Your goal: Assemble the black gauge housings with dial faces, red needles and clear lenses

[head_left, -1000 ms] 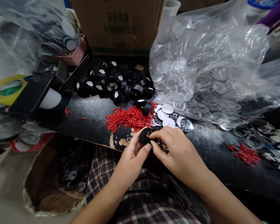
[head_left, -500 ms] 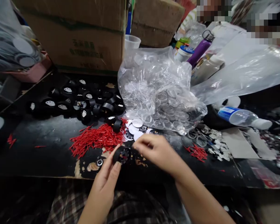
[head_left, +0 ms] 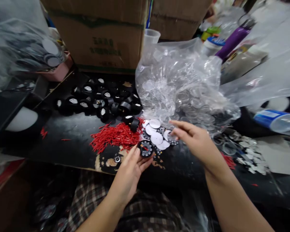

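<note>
My left hand [head_left: 130,172] grips a small round black gauge [head_left: 146,149], its dial with white markings and a red pointer turned upward. Over the edge of the clear plastic bag [head_left: 157,87], my right hand [head_left: 195,141] reaches with thumb and forefinger a little apart; I make out nothing held between them. Below its fingertips lie white and black printed dial discs [head_left: 156,138], overlapping in a loose heap. A pile of red pointers [head_left: 116,137] spreads left of the gauge. Clear round covers [head_left: 192,100] fill the bag.
Several black gauge housings [head_left: 106,103] stand behind the red pointers. A large cardboard box [head_left: 94,38] rises at the back. On the right are a purple bottle [head_left: 234,42], a plastic bottle [head_left: 277,120] and small white parts [head_left: 252,156]. A small metal ring [head_left: 117,159] lies near the table edge.
The gauge has tilted so its dial faces up. My right hand has left the gauge and moved right, toward the bag. The view has shifted left.
</note>
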Demonstrator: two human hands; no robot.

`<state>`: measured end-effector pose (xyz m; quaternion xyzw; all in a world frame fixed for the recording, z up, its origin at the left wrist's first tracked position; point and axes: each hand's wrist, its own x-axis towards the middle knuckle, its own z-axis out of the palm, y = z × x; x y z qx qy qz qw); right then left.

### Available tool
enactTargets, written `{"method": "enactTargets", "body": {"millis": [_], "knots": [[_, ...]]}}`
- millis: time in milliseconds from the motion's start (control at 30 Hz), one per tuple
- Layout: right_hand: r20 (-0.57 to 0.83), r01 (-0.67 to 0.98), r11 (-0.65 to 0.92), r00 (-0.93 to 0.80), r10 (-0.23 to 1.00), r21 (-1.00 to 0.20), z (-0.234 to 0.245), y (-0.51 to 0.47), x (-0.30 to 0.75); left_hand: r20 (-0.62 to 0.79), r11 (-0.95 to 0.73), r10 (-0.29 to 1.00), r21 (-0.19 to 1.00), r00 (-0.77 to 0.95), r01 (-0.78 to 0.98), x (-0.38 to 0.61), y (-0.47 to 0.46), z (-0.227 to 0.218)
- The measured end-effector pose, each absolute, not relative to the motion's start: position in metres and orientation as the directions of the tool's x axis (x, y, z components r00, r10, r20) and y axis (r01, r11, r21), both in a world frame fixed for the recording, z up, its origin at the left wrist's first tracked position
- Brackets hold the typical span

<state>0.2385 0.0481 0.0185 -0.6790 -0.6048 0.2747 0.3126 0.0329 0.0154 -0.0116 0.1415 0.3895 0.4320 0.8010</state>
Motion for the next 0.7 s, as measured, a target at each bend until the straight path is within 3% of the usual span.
{"method": "enactTargets", "body": {"millis": [67, 133, 200, 367, 567, 700], "knots": [[-0.019, 0.562, 0.02, -0.063, 0.998, -0.827, 0.022, 0.03, 0.206, -0.486, 0.596, 0.798, 0.549, 0.357, -0.585, 0.032, 0.014, -0.012], [0.057, 0.545, 0.114, -0.12, 0.991, -0.831, 0.023, 0.017, 0.18, -0.459, 0.572, 0.818, 0.59, 0.345, -0.57, 0.031, 0.013, -0.013], [0.11, 0.574, 0.163, -0.127, 0.986, -0.803, 0.021, 0.012, 0.164, -0.43, 0.528, 0.849, 0.66, 0.307, -0.535, 0.029, 0.012, -0.014], [0.09, 0.616, 0.14, -0.112, 0.99, -0.775, 0.021, 0.018, 0.16, -0.353, 0.451, 0.888, 0.786, 0.294, -0.422, 0.022, 0.007, -0.017], [0.195, 0.785, 0.191, -0.091, 0.977, -0.589, 0.021, 0.025, 0.15, -0.223, 0.323, 0.917, 0.902, 0.33, -0.288, 0.02, 0.001, -0.011], [0.259, 0.741, 0.235, -0.086, 0.962, -0.629, 0.015, 0.025, 0.139, -0.234, 0.311, 0.923, 0.921, 0.307, -0.234, 0.016, 0.002, -0.008]]}}
